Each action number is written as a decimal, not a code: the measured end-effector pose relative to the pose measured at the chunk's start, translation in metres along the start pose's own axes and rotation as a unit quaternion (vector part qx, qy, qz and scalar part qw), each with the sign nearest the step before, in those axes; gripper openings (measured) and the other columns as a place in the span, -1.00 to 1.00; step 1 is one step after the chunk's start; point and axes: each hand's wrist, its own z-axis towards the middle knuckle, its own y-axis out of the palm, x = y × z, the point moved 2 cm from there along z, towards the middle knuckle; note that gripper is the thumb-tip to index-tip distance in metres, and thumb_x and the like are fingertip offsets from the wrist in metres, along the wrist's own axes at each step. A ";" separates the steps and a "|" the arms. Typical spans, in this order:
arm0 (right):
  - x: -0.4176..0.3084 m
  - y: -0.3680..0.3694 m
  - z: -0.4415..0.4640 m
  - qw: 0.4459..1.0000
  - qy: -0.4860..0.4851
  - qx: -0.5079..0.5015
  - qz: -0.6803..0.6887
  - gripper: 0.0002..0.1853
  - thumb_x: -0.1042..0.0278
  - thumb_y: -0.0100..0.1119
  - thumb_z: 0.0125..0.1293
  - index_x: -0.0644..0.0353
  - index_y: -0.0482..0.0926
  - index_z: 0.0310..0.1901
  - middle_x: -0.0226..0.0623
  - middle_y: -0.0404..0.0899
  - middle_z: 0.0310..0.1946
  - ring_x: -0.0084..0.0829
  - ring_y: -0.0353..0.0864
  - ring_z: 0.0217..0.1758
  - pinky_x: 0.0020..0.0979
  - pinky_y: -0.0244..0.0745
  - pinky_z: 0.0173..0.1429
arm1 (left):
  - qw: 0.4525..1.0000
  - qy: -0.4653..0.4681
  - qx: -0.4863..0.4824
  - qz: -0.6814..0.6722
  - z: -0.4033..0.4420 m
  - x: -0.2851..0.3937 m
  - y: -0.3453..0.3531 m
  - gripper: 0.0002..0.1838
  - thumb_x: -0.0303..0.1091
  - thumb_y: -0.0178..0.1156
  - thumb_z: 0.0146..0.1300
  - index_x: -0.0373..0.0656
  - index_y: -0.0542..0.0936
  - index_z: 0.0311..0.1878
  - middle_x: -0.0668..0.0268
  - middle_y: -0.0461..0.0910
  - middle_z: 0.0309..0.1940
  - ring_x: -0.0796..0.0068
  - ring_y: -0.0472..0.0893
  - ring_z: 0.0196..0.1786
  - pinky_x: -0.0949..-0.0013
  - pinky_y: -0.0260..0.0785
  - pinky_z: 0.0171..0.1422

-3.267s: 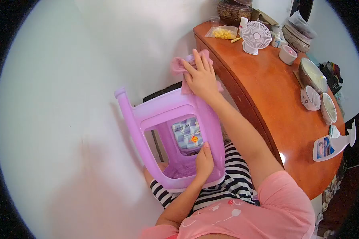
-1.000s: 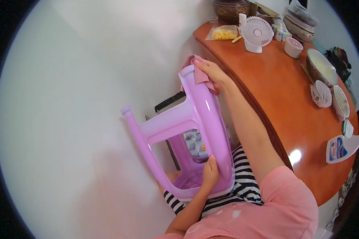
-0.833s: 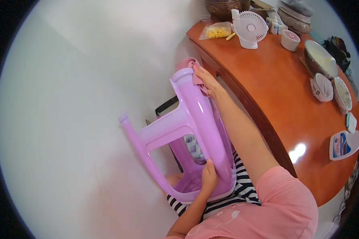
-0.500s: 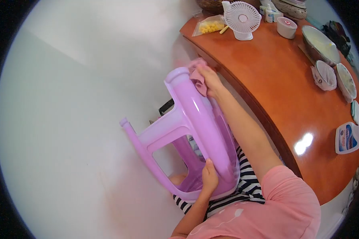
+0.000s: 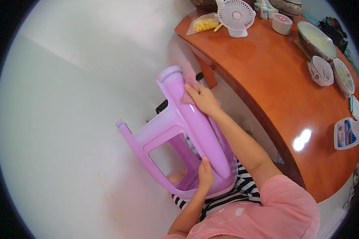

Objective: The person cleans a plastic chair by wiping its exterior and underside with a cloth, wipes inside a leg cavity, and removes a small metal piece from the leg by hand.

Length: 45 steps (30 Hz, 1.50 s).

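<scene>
A purple plastic stool (image 5: 195, 119) rests tilted across my lap with its legs pointing up and away. My left hand (image 5: 206, 173) grips the stool's frame close to the seat end, thumb lying on the outer face. Higher up, my right hand (image 5: 204, 99) holds a pink cloth (image 5: 190, 77) against the upper part of the nearest leg. Part of the cloth is under my fingers, and its loose end is blurred by motion. My right fingertips lie over the leg's edge.
At the right stands a brown wooden table (image 5: 243, 59). On it are a white fan (image 5: 237, 18), a bag of yellow pieces (image 5: 204, 25), a lidded tub (image 5: 282, 24), a large bowl (image 5: 317, 40), smaller bowls and a labelled white container (image 5: 346, 134). A white wall is at left.
My right hand and the pink cloth have moved down the stool leg, from beside its tip onto its face. The view has shifted slightly. My left hand keeps its grip.
</scene>
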 end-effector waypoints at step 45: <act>-0.018 0.006 0.024 0.945 -0.294 0.093 -0.105 -0.70 0.39 0.13 0.03 0.20 0.57 -0.14 -0.14 0.56 -0.12 -0.21 0.49 -0.02 -0.26 0.36 0.05 | 1.000 -0.003 -0.018 0.024 0.003 0.006 0.001 -0.40 0.00 -0.37 0.43 -0.39 0.48 -0.28 0.22 0.49 -0.43 0.42 0.43 -0.30 0.30 0.29 -0.14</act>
